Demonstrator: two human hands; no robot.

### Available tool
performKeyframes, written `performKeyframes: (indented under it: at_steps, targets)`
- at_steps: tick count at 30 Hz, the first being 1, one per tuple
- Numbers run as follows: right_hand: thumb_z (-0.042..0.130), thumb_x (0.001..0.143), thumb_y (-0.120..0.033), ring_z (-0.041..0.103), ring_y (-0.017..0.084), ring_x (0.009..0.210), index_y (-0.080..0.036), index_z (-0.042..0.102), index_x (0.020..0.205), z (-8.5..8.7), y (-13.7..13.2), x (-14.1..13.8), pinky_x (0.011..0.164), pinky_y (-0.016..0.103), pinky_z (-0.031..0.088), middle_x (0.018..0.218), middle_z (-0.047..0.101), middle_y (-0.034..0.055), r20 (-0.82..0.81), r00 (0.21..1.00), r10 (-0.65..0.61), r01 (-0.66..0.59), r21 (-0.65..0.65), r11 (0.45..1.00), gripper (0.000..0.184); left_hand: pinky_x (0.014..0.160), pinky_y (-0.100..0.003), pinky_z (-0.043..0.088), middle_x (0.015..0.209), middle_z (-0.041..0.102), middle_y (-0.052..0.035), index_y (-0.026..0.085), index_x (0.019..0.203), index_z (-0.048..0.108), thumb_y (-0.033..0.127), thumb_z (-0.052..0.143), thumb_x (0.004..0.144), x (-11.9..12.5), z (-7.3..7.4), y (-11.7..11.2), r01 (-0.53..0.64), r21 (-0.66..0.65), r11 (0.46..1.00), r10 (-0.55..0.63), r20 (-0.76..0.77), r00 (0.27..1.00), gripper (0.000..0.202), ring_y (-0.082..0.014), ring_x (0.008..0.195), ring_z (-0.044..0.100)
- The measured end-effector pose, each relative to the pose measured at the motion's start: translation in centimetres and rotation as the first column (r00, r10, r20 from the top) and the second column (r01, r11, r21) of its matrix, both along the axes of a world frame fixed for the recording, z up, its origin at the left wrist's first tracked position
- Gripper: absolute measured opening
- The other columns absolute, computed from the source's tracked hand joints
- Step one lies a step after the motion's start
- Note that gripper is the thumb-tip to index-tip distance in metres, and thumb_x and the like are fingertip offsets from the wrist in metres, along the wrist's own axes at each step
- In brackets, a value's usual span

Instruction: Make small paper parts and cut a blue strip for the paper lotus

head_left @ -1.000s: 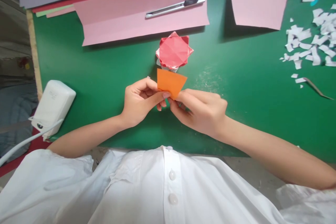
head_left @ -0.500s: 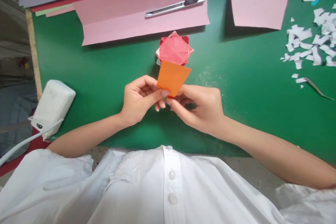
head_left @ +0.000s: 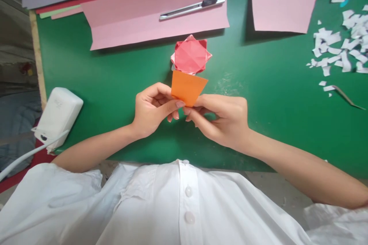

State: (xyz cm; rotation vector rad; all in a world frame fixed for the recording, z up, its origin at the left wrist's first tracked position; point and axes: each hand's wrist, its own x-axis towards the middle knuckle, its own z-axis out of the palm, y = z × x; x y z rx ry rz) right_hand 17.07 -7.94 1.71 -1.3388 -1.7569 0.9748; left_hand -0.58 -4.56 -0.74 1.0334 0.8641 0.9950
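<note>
Between my two hands is a small piece of orange paper [head_left: 188, 87], held up above the green table. My left hand [head_left: 153, 109] pinches its lower left edge, thumb in front and fingers behind. My right hand [head_left: 224, 116] is closed at the lower right corner, thumb and forefinger pressed on the paper near the left thumb. Just beyond the paper's top edge lies a folded red and pink paper flower [head_left: 191, 55] with pointed corners. The paper's lower edge is partly hidden by my fingers.
A utility knife [head_left: 192, 7] rests on a creased pink paper strip [head_left: 123, 26]. Another pink sheet [head_left: 283, 2] is to its right. White paper scraps [head_left: 330, 48] litter the right side. A white power bank [head_left: 59, 113] with a cable sits at the left edge of the green table [head_left: 287, 115].
The orange paper has tipped slightly, its top edge coming down and showing more of the flower. My right hand has shifted a little to the right.
</note>
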Motion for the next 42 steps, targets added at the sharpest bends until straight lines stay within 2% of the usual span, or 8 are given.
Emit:
performKeyframes:
  at_steps: [8,11,17,24,31,34,38,42]
  targets:
    - [0.077,0.079,-0.04,0.06,0.009,0.049,-0.014,0.063,0.078,0.1,1.5,0.2,0.037,0.018,0.044,0.065,0.064,-0.0003,-0.694,0.71,-0.119,-0.428,-0.559,0.71,0.03,0.034,-0.012,0.045,0.067,0.071,0.005,0.023,0.082,0.074,0.027,0.083,0.075,-0.2,-0.1,0.4,0.099,-0.045,0.994,-0.094,0.113,0.989,0.012,-0.0052,0.044,0.062]
    - [0.077,0.079,-0.04,0.059,0.009,0.05,-0.014,0.062,0.078,0.1,1.3,0.1,0.039,0.018,0.046,0.066,0.064,-0.0003,-0.664,0.739,-0.116,-0.385,-0.557,0.736,0.03,0.033,-0.011,0.044,0.061,0.069,0.0049,0.021,0.078,0.072,0.031,0.085,0.072,-0.1,-0.1,0.4,0.073,-0.066,0.995,-0.068,0.076,0.995,0.017,-0.0056,0.042,0.06]
    - [0.061,0.089,-0.02,0.064,0.008,0.062,-0.019,0.064,0.082,-0.3,0.1,-0.8,0.057,0.018,0.054,0.075,0.07,-0.0004,-0.101,0.993,-0.054,0.052,-0.023,0.998,0.008,0.042,-0.01,0.05,0.063,0.069,0.006,0.02,0.078,0.068,0.024,0.082,0.076,0.3,0.0,0.0,-0.058,0.019,0.998,0.058,-0.02,0.998,0.015,-0.0036,0.045,0.062]
    - [0.058,0.089,-0.009,0.055,0.004,0.052,-0.018,0.06,0.077,-1.7,-0.1,-1.2,0.05,0.017,0.043,0.066,0.066,-0.0028,0.184,0.966,-0.182,0.075,0.472,0.878,0.015,0.039,-0.01,0.047,0.061,0.067,0.0059,0.017,0.073,0.064,0.024,0.082,0.075,0.6,0.0,-0.2,-0.111,0.056,0.992,0.115,-0.075,0.991,0.02,-0.0038,0.044,0.061]
    - [0.061,0.088,-0.016,0.059,0.006,0.054,-0.013,0.065,0.08,-0.3,0.6,-0.4,0.05,0.016,0.048,0.069,0.066,0.0003,-0.301,0.954,0.003,-0.034,-0.098,0.995,0.009,0.034,-0.009,0.043,0.058,0.068,0.0054,0.018,0.071,0.065,0.026,0.085,0.072,0.1,-0.1,0.0,-0.043,-0.026,0.999,0.043,0.002,0.999,0.022,-0.0043,0.038,0.057]
    - [0.071,0.082,-0.031,0.057,0.006,0.049,-0.011,0.063,0.08,-0.1,1.3,0.0,0.039,0.015,0.04,0.067,0.065,0.0005,-0.613,0.788,-0.053,-0.285,-0.441,0.851,0.022,0.033,-0.009,0.043,0.058,0.067,0.0056,0.018,0.071,0.066,0.023,0.085,0.072,0.0,-0.2,-0.2,-0.018,-0.029,0.999,0.02,0.092,0.996,0.019,-0.0044,0.037,0.057]
    - [0.078,0.075,-0.042,0.055,0.006,0.046,-0.012,0.06,0.078,-0.2,1.7,0.2,0.034,0.015,0.035,0.066,0.064,0.0008,-0.734,0.672,-0.098,-0.491,-0.541,0.682,0.035,0.033,-0.01,0.044,0.06,0.068,0.0051,0.019,0.073,0.068,0.023,0.085,0.071,0.2,-0.2,-0.3,0.016,-0.016,1.0,-0.013,0.142,0.99,0.017,-0.0046,0.036,0.056]
    - [0.068,0.083,-0.033,0.059,0.007,0.054,-0.013,0.061,0.081,-0.2,1.1,0.0,0.043,0.016,0.044,0.069,0.064,0.0005,-0.483,0.875,-0.032,-0.175,-0.378,0.909,0.022,0.032,-0.01,0.041,0.052,0.063,0.0064,0.016,0.066,0.064,0.024,0.088,0.067,0.9,0.1,-0.4,-0.101,-0.084,0.991,0.107,0.071,0.992,0.025,-0.0035,0.033,0.052]
